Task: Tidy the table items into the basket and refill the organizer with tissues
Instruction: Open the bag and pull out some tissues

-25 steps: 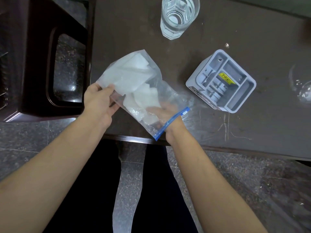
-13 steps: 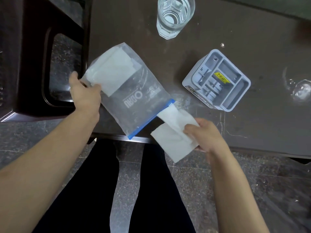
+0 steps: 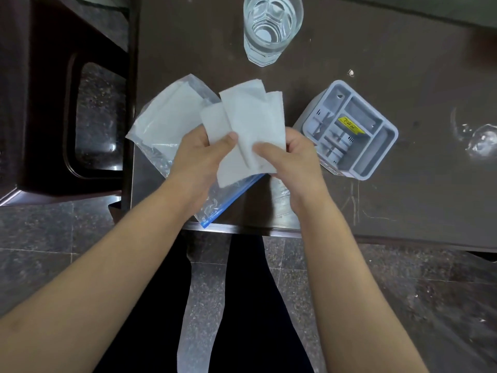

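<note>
Both hands hold a small stack of white tissues [image 3: 250,122] above the near edge of the dark table [image 3: 403,63]. My left hand [image 3: 199,154] pinches their left side with the thumb on top. On the right side, my right hand [image 3: 290,154] grips them. Under the hands lies a clear zip bag [image 3: 164,125] with a blue seal strip; more white tissue is inside it. The grey plastic organizer [image 3: 349,130], with several compartments and a yellow sticker, lies just right of my right hand.
A glass of water [image 3: 271,25] stands at the table's far side. A second clear glass object [image 3: 481,141] sits at the right edge. A dark chair [image 3: 53,103] stands left of the table. My legs and a tiled floor are below.
My right hand pulled tissues out of the bag and brought them up over it. My left hand let go of the bag, which now lies on the table, and joined in holding the tissues.
</note>
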Available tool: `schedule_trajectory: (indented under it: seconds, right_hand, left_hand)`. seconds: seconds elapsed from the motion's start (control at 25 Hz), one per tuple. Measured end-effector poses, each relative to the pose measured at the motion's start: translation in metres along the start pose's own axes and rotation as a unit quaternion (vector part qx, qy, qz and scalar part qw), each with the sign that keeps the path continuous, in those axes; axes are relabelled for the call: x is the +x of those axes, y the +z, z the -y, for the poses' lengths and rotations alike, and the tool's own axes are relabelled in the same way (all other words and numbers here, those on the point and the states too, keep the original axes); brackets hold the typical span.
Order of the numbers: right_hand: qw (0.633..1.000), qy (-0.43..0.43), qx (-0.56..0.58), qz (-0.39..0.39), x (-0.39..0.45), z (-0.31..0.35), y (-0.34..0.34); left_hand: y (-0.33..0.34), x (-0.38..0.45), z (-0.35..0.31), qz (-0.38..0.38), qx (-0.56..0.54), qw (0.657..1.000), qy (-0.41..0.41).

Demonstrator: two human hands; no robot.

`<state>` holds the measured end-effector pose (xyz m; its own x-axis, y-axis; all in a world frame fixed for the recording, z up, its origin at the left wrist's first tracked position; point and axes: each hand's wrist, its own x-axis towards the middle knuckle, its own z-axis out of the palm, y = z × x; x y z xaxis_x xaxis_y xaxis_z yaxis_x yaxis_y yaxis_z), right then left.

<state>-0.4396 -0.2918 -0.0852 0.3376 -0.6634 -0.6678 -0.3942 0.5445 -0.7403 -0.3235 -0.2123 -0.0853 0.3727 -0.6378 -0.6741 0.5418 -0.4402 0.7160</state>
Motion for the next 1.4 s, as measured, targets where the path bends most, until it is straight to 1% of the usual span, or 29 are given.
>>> schedule_trajectory:
  seconds: [0.04,0.16,0.24,0.32,0.4,0.52,0.6,0.68,0.84,1.0,1.08,1.16,1.2,1.28,1.36,1.4]
  right_hand:
    - [1.000,-0.022,-0.014,-0.013,0.001,-0.002,0.002]
    - [0.992,-0.083,-0.071,-0.060,0.003,-0.007,0.003]
    - [0.987,-0.103,-0.105,-0.059,0.003,-0.006,0.004]
    - [0.988,-0.099,-0.108,-0.050,0.004,-0.007,0.005]
    - [0.994,-0.082,-0.058,-0.043,0.005,-0.010,0.007]
    - [0.995,-0.017,0.096,-0.035,0.006,-0.016,0.006]
    - [0.992,0.014,0.116,-0.046,0.007,-0.019,0.004]
    - [0.991,0.019,0.126,-0.029,0.006,-0.020,0.004]
    - [0.982,-0.005,0.188,0.024,0.004,-0.017,0.009]
    - [0.976,0.008,0.216,0.026,0.007,-0.016,0.011]
    - [0.975,-0.004,0.222,0.030,0.007,-0.016,0.011]
    - [0.978,-0.042,0.205,0.008,0.005,-0.017,0.011]
    - [0.982,-0.070,0.176,-0.017,0.003,-0.017,0.011]
    - [0.986,-0.132,0.065,-0.077,0.001,-0.017,0.011]
    - [0.974,-0.185,-0.054,-0.116,-0.004,-0.016,0.013]
    - [0.966,-0.202,-0.094,-0.128,-0.005,-0.015,0.015]
  left_hand:
    - [-0.002,0.003,0.002,-0.019,0.037,0.999,0.010]
    - [-0.007,0.004,0.002,-0.013,0.101,0.994,0.033]
    - [-0.007,0.003,0.000,-0.022,0.130,0.990,0.060]
    - [-0.006,0.002,-0.003,-0.037,0.165,0.982,0.081]
    - [-0.006,0.004,-0.005,-0.042,0.179,0.979,0.084]
    - [-0.007,0.007,-0.009,-0.028,0.162,0.983,0.086]
    - [-0.008,0.009,-0.011,-0.030,0.138,0.986,0.088]
    - [-0.008,0.009,-0.012,-0.043,0.124,0.987,0.090]
    - [-0.004,0.005,-0.009,-0.056,0.217,0.966,0.132]
    - [0.002,-0.004,-0.012,-0.007,0.242,0.955,0.171]
    - [0.002,-0.007,-0.014,0.012,0.242,0.952,0.189]
    - [0.001,-0.007,-0.014,0.017,0.220,0.957,0.189]
    - [0.001,-0.006,-0.013,0.008,0.205,0.962,0.180]
    - [0.000,-0.003,-0.008,-0.030,0.148,0.979,0.134]
    - [0.000,0.000,-0.004,-0.050,0.086,0.991,0.084]
    - [0.000,0.001,-0.004,-0.054,0.066,0.994,0.067]
